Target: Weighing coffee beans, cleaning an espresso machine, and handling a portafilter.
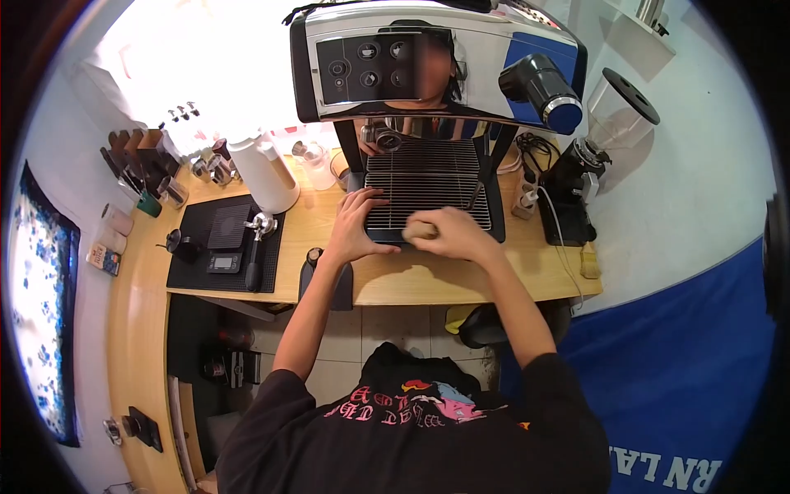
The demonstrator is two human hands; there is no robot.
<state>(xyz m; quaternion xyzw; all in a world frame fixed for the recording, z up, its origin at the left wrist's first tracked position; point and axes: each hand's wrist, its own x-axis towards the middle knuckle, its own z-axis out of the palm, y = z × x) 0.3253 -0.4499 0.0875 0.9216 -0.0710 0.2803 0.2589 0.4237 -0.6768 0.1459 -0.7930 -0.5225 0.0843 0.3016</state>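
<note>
An espresso machine (pixel 494 74) with a polished front stands before me, its slatted metal drip tray (pixel 426 167) below. My left hand (pixel 357 228) rests at the tray's front left corner, fingers spread on the edge and grille and nothing in its grasp. Closed around a small tan object (pixel 421 231) is my right hand (pixel 457 233), over the tray's front edge. Blur and the fingers hide most of that object, so its exact kind is unclear. A steam wand (pixel 475 194) hangs at the tray's right side.
Left of the machine, a black mat (pixel 185 272) carries a portafilter (pixel 253 265), a digital scale (pixel 223 262) and a small black pitcher (pixel 180 244). A white thermal jug (pixel 265 176) stands behind. At right are a coffee grinder (pixel 574 167) and a white cable (pixel 563 247).
</note>
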